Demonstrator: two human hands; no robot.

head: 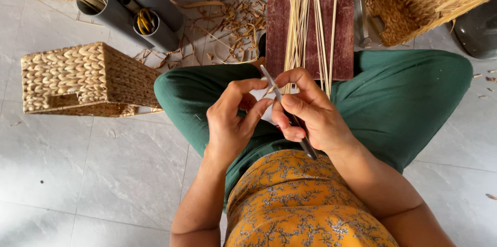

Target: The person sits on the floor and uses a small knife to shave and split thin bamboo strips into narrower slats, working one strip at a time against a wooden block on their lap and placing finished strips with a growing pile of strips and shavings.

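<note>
My right hand [305,110] grips a slim knife [290,115] with a dark handle, its grey blade angled up to the left. My left hand [233,115] pinches the lower end of a pale straw strip right at the blade. A bundle of long pale straw stalks [303,19] rises from between my hands and leans away over a dark red block [341,35]. I sit with my knees spread in green trousers [414,97], and both hands work above my lap.
A woven box basket [77,79] lies on the grey tile floor at the left. Grey tubes [155,4] holding straw and yellow-handled scissors stand behind it. Brown shavings [233,19] litter the floor ahead. Another woven basket [414,4] sits at the top right.
</note>
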